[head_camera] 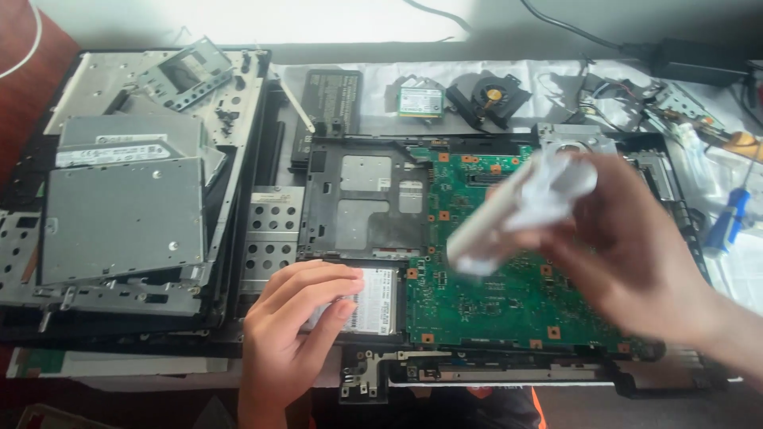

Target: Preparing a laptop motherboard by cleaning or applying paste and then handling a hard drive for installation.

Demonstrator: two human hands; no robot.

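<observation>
Centrally on the counter [493, 59] lies an opened laptop base [318, 230], its green motherboard [493, 286] exposed; everything else is placed relative to that board. Left of it, well apart, sits a stack of grey metal panels with an optical drive [119, 218] on top. Beyond the board's far edge lie a black battery pack [332, 97], a small green wireless card [420, 102] and a black cooling fan [486, 97], side by side. Off the board's right edge rests a blue-handled screwdriver [730, 218]. Above the board's right half, the right hand [636, 262], blurred, is closed around a crumpled white wipe [520, 210]. Just beside the board's near-left corner, the left hand [298, 318] rests with fingers together and extended, flat on the hard drive [375, 300] seated in its bay, gripping nothing.
</observation>
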